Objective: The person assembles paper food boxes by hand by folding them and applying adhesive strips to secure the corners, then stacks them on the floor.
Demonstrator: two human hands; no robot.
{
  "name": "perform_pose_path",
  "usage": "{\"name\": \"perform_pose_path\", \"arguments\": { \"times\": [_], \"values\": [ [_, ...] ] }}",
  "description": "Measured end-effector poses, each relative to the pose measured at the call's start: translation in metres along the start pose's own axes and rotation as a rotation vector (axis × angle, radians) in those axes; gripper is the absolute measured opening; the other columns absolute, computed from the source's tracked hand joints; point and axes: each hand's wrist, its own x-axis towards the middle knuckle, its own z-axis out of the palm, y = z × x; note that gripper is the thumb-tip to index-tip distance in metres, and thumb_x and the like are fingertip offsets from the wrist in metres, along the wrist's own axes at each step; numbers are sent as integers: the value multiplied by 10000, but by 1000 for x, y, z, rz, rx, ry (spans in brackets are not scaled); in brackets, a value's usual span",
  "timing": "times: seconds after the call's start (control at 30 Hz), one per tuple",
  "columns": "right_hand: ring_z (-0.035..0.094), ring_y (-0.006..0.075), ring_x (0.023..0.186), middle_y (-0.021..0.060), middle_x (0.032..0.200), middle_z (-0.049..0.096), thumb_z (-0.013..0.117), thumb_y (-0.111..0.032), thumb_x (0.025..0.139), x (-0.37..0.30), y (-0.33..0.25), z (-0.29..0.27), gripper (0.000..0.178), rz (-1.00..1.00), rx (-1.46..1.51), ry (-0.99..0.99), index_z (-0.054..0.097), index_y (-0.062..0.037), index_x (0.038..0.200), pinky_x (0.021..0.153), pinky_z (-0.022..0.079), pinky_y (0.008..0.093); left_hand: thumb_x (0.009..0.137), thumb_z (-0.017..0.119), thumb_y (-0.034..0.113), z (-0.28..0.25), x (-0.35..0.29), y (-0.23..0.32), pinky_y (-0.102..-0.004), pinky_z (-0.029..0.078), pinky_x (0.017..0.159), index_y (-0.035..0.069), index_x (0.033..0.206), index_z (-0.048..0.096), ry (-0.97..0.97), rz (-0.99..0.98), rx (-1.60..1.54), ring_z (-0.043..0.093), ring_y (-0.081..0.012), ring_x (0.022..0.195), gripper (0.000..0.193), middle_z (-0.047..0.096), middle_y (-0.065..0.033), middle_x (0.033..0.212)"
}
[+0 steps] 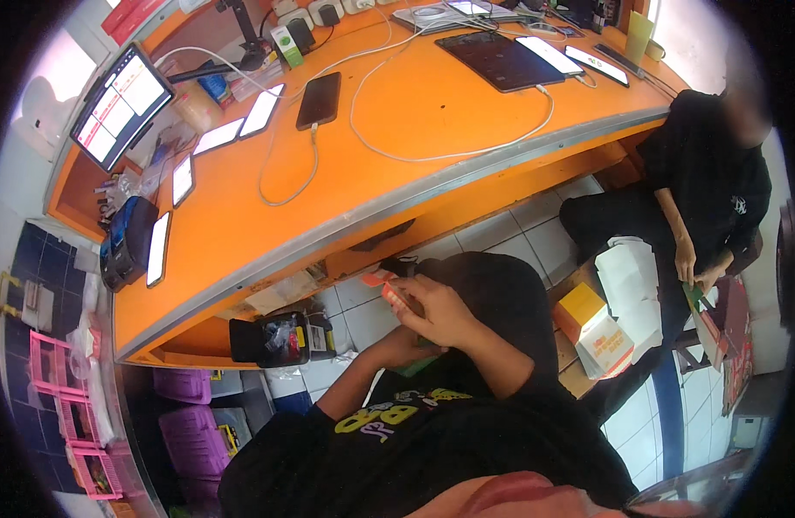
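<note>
Over my lap, my right hand (433, 309) is closed on a small orange-red and white folded piece (400, 300), which looks like paper or thin card. Its exact kind is too small to make out. My left hand (403, 348) lies lower, partly covered by my right wrist, and its fingers are hidden. Something green (416, 366) shows in part beneath my hands, against my dark clothes.
An orange desk (414, 121) carries charging phones (319, 99), a tablet (499, 60), cables and a monitor (121, 108). At right a seated co-worker (704, 181) handles green and brown card, near a white and orange box (596, 332). Below stand a black bin (270, 337) and purple crates (194, 440).
</note>
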Motion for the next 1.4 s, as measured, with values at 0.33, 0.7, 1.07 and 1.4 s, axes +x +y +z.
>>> {"name": "perform_pose_path", "arguments": {
  "times": [0.33,0.7,1.07,1.4],
  "values": [
    [642,295,732,117,842,609,636,-104,760,-4,-5,-1,368,-34,-331,249,584,-29,1117,624,537,383,866,664,362,-18,-7,-11,-363,468,915,-8,1178,582,64,28,-193,630,-282,1010,491,653,-166,1085],
    [643,255,772,102,881,637,676,-103,722,-5,-15,9,326,-407,-361,241,623,-16,1032,671,538,355,890,571,483,-76,-38,17,-366,565,730,39,1046,621,768,-53,-815,675,-205,826,473,669,-113,1000],
    [598,135,657,91,808,580,631,-64,872,-6,-8,21,108,53,254,428,603,2,952,570,484,258,838,702,41,-54,-21,32,-246,540,694,46,937,597,759,151,-593,647,-113,790,145,662,-33,877],
    [575,153,711,87,806,559,623,-109,904,-4,2,18,121,179,417,384,612,10,919,612,459,276,807,733,28,-39,-9,19,-240,540,675,19,811,625,1044,270,-115,646,-91,697,108,671,-52,769]
  ]
}}
